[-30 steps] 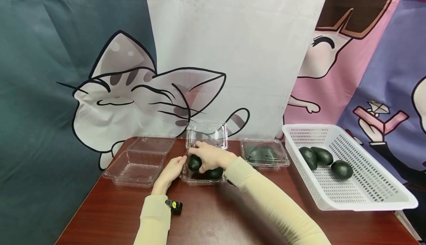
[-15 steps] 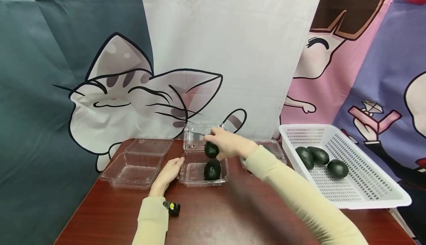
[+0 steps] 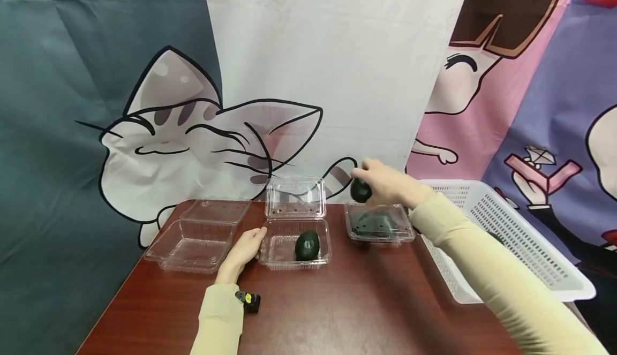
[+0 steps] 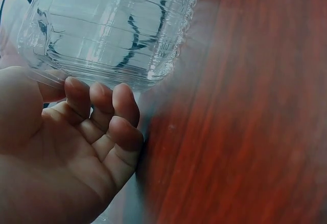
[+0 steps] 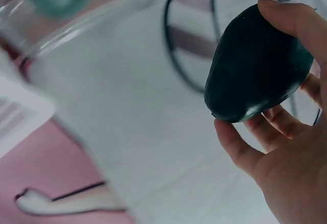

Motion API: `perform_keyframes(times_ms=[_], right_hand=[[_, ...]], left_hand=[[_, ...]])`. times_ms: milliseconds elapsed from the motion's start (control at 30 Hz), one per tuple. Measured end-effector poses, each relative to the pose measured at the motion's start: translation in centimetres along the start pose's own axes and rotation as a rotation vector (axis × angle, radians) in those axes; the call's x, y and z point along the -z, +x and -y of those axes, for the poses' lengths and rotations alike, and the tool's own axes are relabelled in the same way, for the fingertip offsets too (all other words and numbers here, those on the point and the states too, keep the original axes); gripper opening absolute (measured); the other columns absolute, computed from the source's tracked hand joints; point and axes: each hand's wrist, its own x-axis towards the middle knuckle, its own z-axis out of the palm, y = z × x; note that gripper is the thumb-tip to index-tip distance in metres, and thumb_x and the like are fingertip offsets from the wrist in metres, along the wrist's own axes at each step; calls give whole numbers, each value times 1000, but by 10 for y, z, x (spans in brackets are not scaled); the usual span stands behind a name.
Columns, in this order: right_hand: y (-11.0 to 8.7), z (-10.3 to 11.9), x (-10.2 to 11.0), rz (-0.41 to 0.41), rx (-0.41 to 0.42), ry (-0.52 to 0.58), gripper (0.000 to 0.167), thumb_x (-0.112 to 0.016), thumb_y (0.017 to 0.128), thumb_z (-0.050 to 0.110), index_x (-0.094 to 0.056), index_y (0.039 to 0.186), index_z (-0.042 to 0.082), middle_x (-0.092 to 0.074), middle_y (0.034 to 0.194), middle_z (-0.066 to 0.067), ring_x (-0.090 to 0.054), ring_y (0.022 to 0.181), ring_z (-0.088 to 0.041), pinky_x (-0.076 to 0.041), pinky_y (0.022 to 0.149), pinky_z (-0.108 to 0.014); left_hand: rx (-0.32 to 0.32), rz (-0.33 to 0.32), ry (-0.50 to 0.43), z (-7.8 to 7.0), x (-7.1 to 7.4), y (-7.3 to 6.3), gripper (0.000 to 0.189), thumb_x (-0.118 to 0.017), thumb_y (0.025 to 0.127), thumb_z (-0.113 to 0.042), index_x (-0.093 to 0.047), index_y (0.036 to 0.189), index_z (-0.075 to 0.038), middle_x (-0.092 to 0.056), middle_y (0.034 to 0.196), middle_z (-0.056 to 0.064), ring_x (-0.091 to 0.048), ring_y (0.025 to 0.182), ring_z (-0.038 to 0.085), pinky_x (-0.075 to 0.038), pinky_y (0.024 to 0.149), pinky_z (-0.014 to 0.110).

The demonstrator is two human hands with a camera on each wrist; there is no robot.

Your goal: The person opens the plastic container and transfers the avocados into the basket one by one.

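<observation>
Up in the air near the closed box [image 3: 378, 227], the right hand [image 3: 388, 184] has its fingers [image 5: 235, 147] curled round an avocado [image 3: 360, 190]. Over on the bench [image 3: 299, 312], the left hand [image 3: 243, 249] pinches the middle box [image 3: 281, 245] by its edge; another avocado [image 3: 307, 246] lies inside. The white basket [image 3: 530, 237] stands off to the right.

I record one avocado [image 3: 361, 190], dark green, smooth and glossy, whole, gripped at its sides by the right hand [image 3: 388, 184]; it is raised clear, up and to the right of the box [image 3: 277, 250], well apart from it. I find the box clear plastic, ribbed, upright, lid standing open at the back, its left edge pinched by the left hand [image 3: 245, 249]. Inside, toward the right, I note a second avocado [image 3: 307, 246], likewise dark and glossy.
</observation>
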Motion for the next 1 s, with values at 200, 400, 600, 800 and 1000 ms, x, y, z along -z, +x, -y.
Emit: perform_keyframes(times_ms=[200,400,600,800,1000], right_hand=[[-35,-45,14,-48,-67,-9,63,-87,57,5,-55,111,10,-44,95,-13,-48,88,-32,-50,72,-49],[-75,-83,20,-92,-109,-54,59,-85,53,8,-53,102,10,-45,90,-15,-48,78,-32,-44,65,-46],[-113,-115,18,-77,-206,-83,59,-83,51,10,-52,101,9,-45,88,-17,-51,77,-36,-43,62,-48],[-153,-139,-1,-43,-259,-86,61,-83,50,14,-51,102,8,-45,84,-17,-51,72,-36,-43,59,-48],[-184,-153,-27,-31,-270,-63,62,-85,48,16,-52,100,6,-46,84,-16,-51,73,-32,-44,62,-47]], left_hand=[[-2,5,-3,-4,1,-2,40,-41,107,-28,-46,75,-5,-42,64,3,-42,54,18,-41,57,31],[-6,12,-17,-4,-1,-1,41,-40,107,-29,-50,79,-1,-50,67,6,-43,55,18,-42,58,31],[-7,6,-16,-4,-1,-1,41,-40,107,-28,-52,80,-1,-55,69,9,-44,55,18,-43,57,32],[-2,5,-13,0,-2,-3,41,-40,107,-29,-52,80,0,-55,70,10,-44,56,18,-42,57,32],[-11,1,-9,1,-1,-4,41,-40,107,-29,-53,82,1,-55,72,11,-45,56,18,-43,56,32]])
